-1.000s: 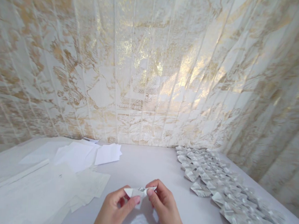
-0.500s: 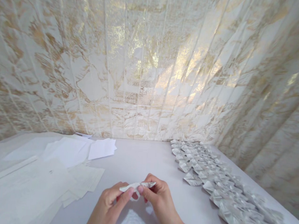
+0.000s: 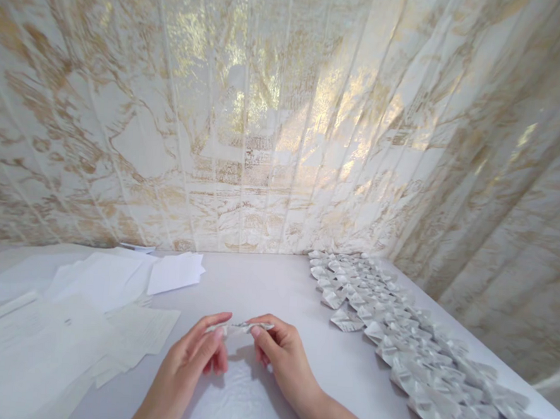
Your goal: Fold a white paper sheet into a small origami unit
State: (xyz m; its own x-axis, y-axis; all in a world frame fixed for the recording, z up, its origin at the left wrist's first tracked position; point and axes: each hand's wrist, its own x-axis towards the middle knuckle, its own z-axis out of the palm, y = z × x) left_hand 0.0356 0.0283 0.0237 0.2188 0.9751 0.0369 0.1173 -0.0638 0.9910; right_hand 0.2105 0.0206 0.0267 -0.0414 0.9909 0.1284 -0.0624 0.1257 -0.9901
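Between my two hands, above the near middle of the table, is a small folded paper piece (image 3: pixel 239 326), whitish grey with dark marks. My left hand (image 3: pixel 198 350) pinches its left end between thumb and fingers, the index finger stretched along it. At the right end, my right hand (image 3: pixel 278 348) grips it with thumb and bent fingers. The fingers cover part of the paper, so its full shape is hidden. To the right lie rows of folded grey paper pieces (image 3: pixel 347 317), which look like the same kind of printed paper.
Loose white sheets (image 3: pixel 98 277) and printed, cream-toned papers (image 3: pixel 39 346) spread over the left of the white table (image 3: pixel 247 283). A smaller stack of white paper (image 3: pixel 175 272) lies at the back left. A patterned curtain (image 3: pixel 265 139) hangs along the far edge.
My left hand has shifted left and its index finger has straightened along the folded paper. The paper looks flatter and narrower. The whole view has swung slightly right.
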